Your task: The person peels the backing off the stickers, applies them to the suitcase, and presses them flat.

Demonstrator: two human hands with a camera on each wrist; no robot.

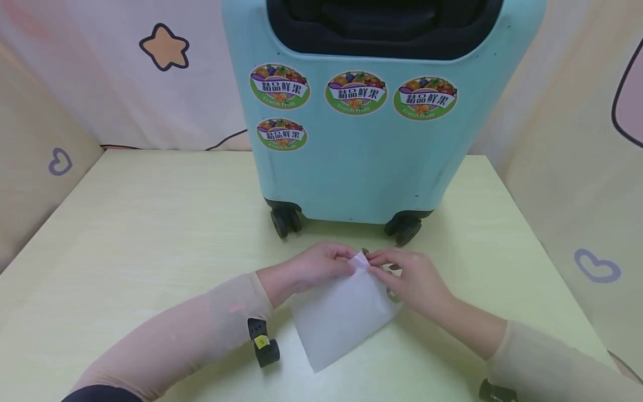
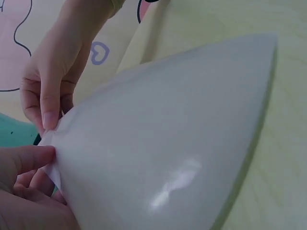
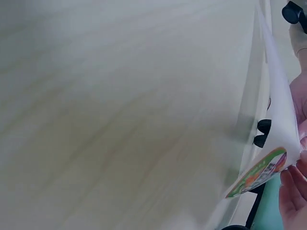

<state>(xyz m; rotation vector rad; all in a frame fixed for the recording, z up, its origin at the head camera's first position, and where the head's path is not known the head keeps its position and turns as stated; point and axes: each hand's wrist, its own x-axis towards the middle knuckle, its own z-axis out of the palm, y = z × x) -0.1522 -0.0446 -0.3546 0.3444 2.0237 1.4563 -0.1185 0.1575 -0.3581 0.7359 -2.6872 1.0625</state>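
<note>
A sheet of stickers [image 1: 344, 321], its blank white back toward me, is held above the table at its far corner. My left hand [image 1: 324, 267] pinches that corner between thumb and fingers. Beside it, my right hand [image 1: 417, 279] pinches the neighbouring edge, and the fingertips of both hands nearly meet. An oval fruit sticker [image 3: 259, 175] shows on the sheet's printed side in the right wrist view. Whether the right fingers hold a loosened sticker or just the sheet is hard to see. Behind the hands stands a light blue suitcase [image 1: 351, 178].
Several oval fruit stickers [image 1: 356, 93] are on the suitcase front, three in a row and one below the left. Its black wheels [image 1: 285, 220] rest on the pale table [image 1: 150, 234]. Patterned curtains [image 1: 196, 100] surround the table at the back and sides.
</note>
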